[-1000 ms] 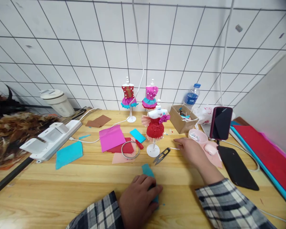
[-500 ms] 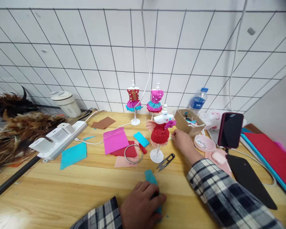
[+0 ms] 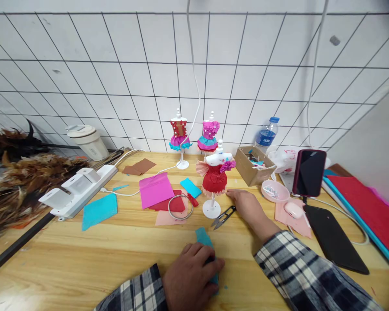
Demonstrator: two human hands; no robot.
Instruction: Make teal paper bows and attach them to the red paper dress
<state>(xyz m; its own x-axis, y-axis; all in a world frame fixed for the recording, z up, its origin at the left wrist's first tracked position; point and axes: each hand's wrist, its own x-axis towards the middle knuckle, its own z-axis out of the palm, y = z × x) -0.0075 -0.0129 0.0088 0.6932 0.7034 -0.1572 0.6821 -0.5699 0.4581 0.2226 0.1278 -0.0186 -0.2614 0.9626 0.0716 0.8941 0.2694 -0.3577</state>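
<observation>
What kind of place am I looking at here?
Probably a small craft workspace: three mini dress forms wear colourful outfits, flat coloured sheets and thread snips lie on the wooden table, and your left hand rests on a blue piece.

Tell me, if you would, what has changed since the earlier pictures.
The right hand has moved left, its fingertips now close beside the red-dressed mannequin. The pale strip by the snips is no longer visible there. The left hand stays on the teal piece; mannequin and snips stay put.
</observation>
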